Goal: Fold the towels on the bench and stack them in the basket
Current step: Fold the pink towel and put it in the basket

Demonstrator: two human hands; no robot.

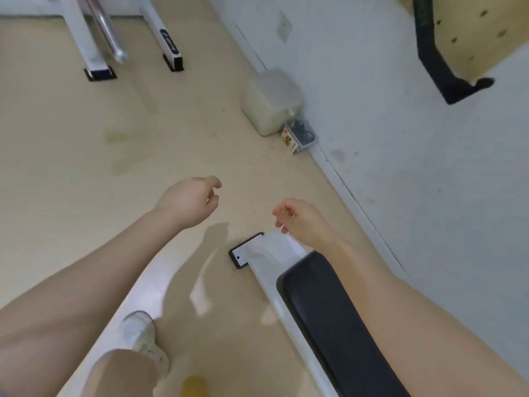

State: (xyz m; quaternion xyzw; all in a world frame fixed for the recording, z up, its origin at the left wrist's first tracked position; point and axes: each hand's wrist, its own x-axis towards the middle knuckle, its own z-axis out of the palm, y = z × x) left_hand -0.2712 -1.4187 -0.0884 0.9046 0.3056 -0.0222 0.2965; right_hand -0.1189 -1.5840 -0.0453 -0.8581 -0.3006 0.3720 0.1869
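Note:
Both my arms reach forward over the beige floor. My left hand (190, 200) hangs in the air with its fingers loosely curled and nothing in it. My right hand (300, 217) is level with it, about a hand's width to the right, fingers also loosely curled and holding nothing. Below my right forearm lies the black padded bench (332, 316) on its white frame (269, 253), running toward the lower right. No towel and no basket appear in this view.
A pale grey box (272, 101) and a small clear container (299, 137) stand against the white wall (400, 138) on the right. White equipment legs (97, 61) stand at the top left. My shoe (140, 333) is on the floor below.

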